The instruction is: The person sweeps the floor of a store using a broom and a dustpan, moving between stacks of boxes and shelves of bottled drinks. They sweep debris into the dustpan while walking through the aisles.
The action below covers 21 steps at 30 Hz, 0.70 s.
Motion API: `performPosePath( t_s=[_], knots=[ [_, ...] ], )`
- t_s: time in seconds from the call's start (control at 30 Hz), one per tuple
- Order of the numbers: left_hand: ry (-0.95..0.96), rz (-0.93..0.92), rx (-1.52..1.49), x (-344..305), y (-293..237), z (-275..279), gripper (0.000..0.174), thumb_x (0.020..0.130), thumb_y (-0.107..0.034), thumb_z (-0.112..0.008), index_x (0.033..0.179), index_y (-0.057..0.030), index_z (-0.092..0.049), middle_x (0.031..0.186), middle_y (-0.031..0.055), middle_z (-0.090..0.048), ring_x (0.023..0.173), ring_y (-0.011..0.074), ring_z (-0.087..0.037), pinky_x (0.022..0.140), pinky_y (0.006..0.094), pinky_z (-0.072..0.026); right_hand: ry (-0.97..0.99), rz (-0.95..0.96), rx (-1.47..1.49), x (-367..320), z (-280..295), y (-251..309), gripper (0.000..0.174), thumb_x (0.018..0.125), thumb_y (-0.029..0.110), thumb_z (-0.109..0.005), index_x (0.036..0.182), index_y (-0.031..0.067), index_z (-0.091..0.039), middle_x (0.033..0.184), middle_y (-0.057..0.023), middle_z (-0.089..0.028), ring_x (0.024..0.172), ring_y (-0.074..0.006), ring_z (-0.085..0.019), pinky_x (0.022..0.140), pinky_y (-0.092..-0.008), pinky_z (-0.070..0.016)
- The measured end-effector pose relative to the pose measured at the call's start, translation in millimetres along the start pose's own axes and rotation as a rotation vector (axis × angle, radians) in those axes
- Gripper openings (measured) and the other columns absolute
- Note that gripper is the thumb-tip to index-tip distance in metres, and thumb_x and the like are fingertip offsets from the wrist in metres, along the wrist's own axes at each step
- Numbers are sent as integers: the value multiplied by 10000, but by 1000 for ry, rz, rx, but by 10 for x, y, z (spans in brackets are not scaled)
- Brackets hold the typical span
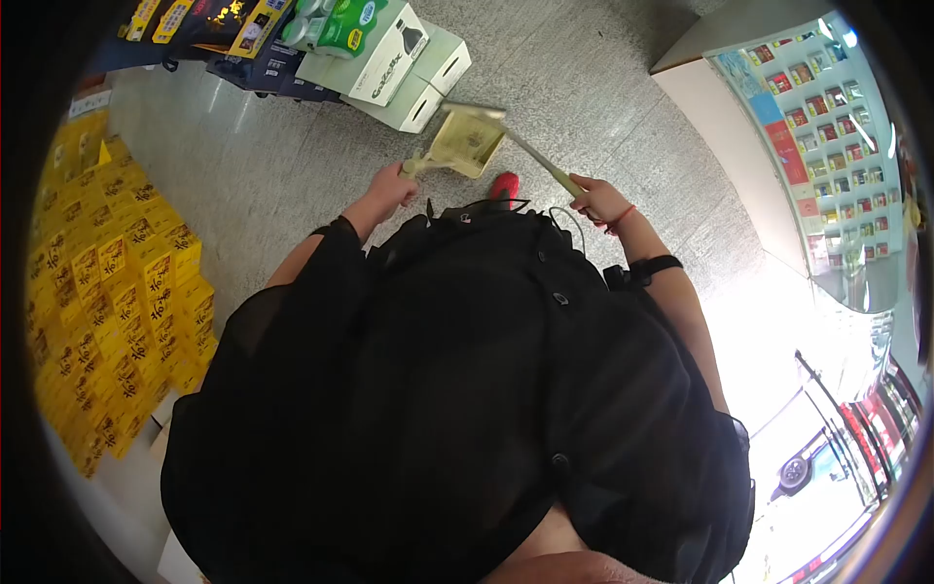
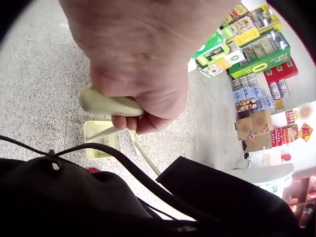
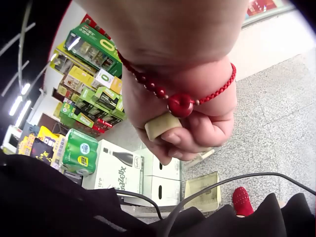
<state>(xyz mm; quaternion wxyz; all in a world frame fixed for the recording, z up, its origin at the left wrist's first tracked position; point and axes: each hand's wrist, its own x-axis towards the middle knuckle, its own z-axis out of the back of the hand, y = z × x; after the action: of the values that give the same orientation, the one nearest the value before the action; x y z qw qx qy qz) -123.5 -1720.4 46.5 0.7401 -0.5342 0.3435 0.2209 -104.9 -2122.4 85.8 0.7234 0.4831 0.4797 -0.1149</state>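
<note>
My left hand (image 1: 387, 193) grips the pale yellow handle of a long-handled dustpan (image 1: 469, 144), whose pan is low over the speckled floor ahead of me. In the left wrist view the rounded handle end (image 2: 106, 103) sticks out of the fist. With the fingers of my right hand (image 1: 601, 201) curled round it, a broom (image 1: 533, 152) slants forward and left. Its narrow head (image 1: 475, 110) lies across the pan's far edge. The right wrist view shows the squared end of the broom handle (image 3: 163, 126) between thumb and fingers, with the dustpan (image 3: 205, 190) below.
White cartons (image 1: 428, 83) topped by a green shrink-wrapped pack (image 1: 345, 27) stand just beyond the dustpan. Yellow boxes (image 1: 117, 302) are stacked on the left. A glass display counter (image 1: 778, 185) runs along the right. A red shoe (image 1: 503, 187) is close to the pan.
</note>
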Motion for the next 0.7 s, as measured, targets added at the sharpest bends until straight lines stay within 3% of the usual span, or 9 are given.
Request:
performPosePath(
  t_s=[0.17, 0.3, 0.5, 0.57, 0.67, 0.7],
  knots=[
    [-61, -14, 9, -45, -296, -88, 231, 638, -34, -570, 857, 22, -521, 620, 56, -509, 479, 127, -472, 435, 268, -401, 25, -105, 301, -439, 413, -85, 634, 678, 77, -585, 1288, 13, -423, 602, -12, -469, 415, -67, -353, 361, -206, -247],
    [-97, -27, -23, 85, -223, -149, 252, 637, -48, -574, 874, 30, -538, 626, 64, -520, 482, 129, -479, 435, 264, -402, -116, -103, 596, -842, 806, -383, 663, 702, 34, -541, 1329, -14, -333, 614, -26, -456, 403, -65, -317, 350, -200, -237],
    [-164, -23, -105, 46, -476, -438, 232, 646, -19, -560, 867, 34, -520, 630, 48, -498, 485, 115, -460, 432, 260, -384, -327, -78, 749, -871, 1559, -542, 607, 760, 48, -502, 1343, 52, -334, 649, -32, -458, 408, -69, -335, 346, -190, -259],
    [-197, -21, -100, 70, -570, -547, 235, 643, -23, -564, 867, 37, -521, 627, 48, -499, 485, 118, -463, 431, 260, -386, -325, -74, 749, -618, 1852, -583, 511, 783, 63, -503, 1281, 82, -390, 649, -20, -457, 412, -70, -345, 348, -189, -260],
    [-237, 3, -116, 90, -638, -788, 242, 638, -28, -571, 866, 40, -524, 622, 48, -502, 486, 122, -470, 427, 261, -391, -314, -88, 865, -203, 2322, -722, 242, 804, 109, -527, 1030, 113, -442, 632, 5, -447, 412, -70, -362, 345, -195, -266],
    [-247, 11, -132, 115, -705, -852, 246, 636, -30, -575, 866, 40, -526, 619, 48, -502, 486, 123, -473, 425, 262, -393, -297, -80, 857, -121, 2414, -646, 242, 804, 109, -527, 1030, 113, -442, 632, 5, -447, 412, -70, -362, 345, -195, -266]
  ],
)
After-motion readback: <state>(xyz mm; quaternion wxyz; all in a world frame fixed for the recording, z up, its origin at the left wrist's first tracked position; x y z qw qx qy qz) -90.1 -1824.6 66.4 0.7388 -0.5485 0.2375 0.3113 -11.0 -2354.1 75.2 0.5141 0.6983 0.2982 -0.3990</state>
